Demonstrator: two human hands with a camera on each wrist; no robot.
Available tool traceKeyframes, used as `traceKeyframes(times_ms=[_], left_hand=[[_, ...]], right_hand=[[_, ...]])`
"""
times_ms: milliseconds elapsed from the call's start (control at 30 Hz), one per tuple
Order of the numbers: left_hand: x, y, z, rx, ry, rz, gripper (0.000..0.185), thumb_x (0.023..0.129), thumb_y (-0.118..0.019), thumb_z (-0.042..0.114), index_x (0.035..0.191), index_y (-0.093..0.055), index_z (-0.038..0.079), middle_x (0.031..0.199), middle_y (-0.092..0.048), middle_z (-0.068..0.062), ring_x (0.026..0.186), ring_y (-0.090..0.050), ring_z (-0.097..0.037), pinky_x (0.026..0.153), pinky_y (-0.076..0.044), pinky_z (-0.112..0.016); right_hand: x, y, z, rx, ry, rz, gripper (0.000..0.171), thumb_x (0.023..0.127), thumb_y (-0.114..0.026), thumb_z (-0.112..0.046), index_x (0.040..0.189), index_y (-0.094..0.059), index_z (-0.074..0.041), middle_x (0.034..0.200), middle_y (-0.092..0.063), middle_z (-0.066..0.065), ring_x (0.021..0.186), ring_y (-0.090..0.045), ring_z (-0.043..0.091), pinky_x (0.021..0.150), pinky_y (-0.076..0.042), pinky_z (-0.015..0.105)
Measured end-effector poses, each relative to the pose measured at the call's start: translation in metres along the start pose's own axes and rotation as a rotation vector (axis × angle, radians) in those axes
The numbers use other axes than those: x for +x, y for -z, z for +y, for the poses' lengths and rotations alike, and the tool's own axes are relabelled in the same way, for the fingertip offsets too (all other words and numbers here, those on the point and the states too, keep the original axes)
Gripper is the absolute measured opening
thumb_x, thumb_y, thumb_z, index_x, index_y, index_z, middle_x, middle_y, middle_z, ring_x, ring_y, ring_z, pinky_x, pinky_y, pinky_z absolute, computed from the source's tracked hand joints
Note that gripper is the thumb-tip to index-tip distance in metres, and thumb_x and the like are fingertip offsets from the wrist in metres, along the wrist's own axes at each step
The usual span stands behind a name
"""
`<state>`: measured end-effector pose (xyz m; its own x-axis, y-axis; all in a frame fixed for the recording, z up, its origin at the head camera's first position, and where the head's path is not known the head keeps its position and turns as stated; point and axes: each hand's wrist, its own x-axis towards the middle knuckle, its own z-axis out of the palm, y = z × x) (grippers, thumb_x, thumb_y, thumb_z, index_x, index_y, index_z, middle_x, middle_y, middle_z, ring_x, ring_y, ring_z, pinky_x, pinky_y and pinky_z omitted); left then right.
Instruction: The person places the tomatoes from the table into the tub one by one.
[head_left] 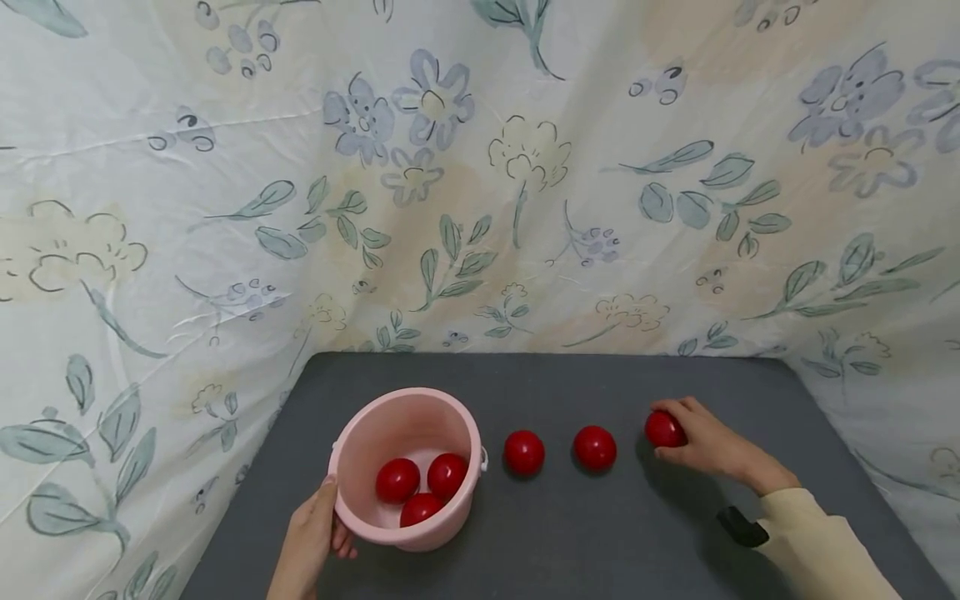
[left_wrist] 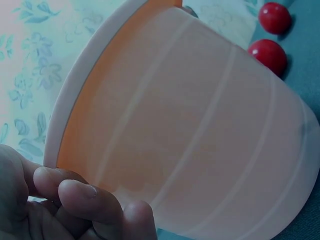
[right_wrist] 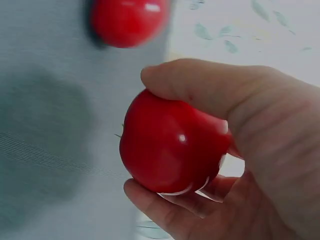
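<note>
A pink bucket (head_left: 450, 521) leans slightly toward me on the left of the table, three red tomatoes (head_left: 397, 481) inside it. My left hand (head_left: 311, 525) grips its rim at the near left, thumb on top and fingers curled beneath; the left wrist view shows those fingers (left_wrist: 90, 200) against the ribbed wall. Over at the right, my right hand (head_left: 705, 442) holds a glossy tomato (right_wrist: 170, 142) between thumb and fingers, a bit of stem poking out on one side. Between bucket and right hand, two more tomatoes lie on the table, one (head_left: 524, 453) beside the bucket, the other (head_left: 595, 448) farther right.
The dark grey table (head_left: 570, 542) runs back to a floral cloth (head_left: 480, 208), which hangs behind it and along both sides. On the right sleeve (head_left: 817, 533) sits a black device (head_left: 742, 527) near the wrist. A white handle fitting (head_left: 484, 458) juts from the bucket's right side.
</note>
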<state>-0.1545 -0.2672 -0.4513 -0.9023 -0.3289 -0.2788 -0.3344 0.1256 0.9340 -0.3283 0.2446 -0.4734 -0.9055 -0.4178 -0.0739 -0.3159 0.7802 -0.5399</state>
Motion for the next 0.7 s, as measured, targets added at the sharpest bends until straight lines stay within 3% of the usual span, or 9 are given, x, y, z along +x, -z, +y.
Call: traceKeyframes(times_ms=[200, 367, 567, 700], left_hand=[[0.0, -0.001, 0.001, -0.009, 0.02, 0.007, 0.057, 0.109, -0.03, 0.052, 0.075, -0.044, 0.01, 0.052, -0.044, -0.002, 0.048, -0.049, -0.017, 0.056, -0.055, -0.036], [-0.001, -0.001, 0.001, -0.014, 0.005, 0.01, 0.057, 0.109, -0.03, 0.051, 0.074, -0.045, 0.009, 0.052, -0.044, -0.003, 0.048, -0.049, -0.018, 0.055, -0.055, -0.035], [0.0, -0.002, 0.0, -0.014, 0.013, 0.009, 0.057, 0.109, -0.03, 0.053, 0.073, -0.045, 0.01, 0.052, -0.045, -0.003, 0.048, -0.049, -0.018, 0.056, -0.055, -0.035], [0.0, -0.003, 0.0, -0.006, 0.023, 0.011, 0.059, 0.109, -0.029, 0.053, 0.073, -0.045, 0.01, 0.052, -0.045, -0.003, 0.049, -0.05, -0.019, 0.056, -0.055, -0.035]], right_hand=[[0.002, 0.051, -0.026, 0.033, 0.04, 0.042, 0.077, 0.088, -0.08, -0.026, 0.145, -0.038, 0.005, 0.135, -0.044, 0.032, 0.111, -0.058, 0.045, 0.077, -0.06, 0.05], [-0.001, 0.094, -0.054, 0.069, 0.062, 0.095, 0.079, 0.089, -0.078, -0.023, 0.148, -0.032, 0.003, 0.141, -0.043, 0.028, 0.114, -0.057, 0.042, 0.076, -0.061, 0.038], [-0.002, 0.137, -0.082, -0.039, 0.121, 0.186, 0.078, 0.087, -0.081, -0.019, 0.148, -0.036, 0.0, 0.141, -0.043, 0.025, 0.113, -0.053, 0.039, 0.069, -0.054, 0.021], [0.0, 0.152, -0.094, -0.09, 0.128, 0.2, 0.08, 0.083, -0.084, -0.018, 0.147, -0.039, -0.002, 0.139, -0.046, 0.022, 0.114, -0.051, 0.037, 0.07, -0.055, 0.024]])
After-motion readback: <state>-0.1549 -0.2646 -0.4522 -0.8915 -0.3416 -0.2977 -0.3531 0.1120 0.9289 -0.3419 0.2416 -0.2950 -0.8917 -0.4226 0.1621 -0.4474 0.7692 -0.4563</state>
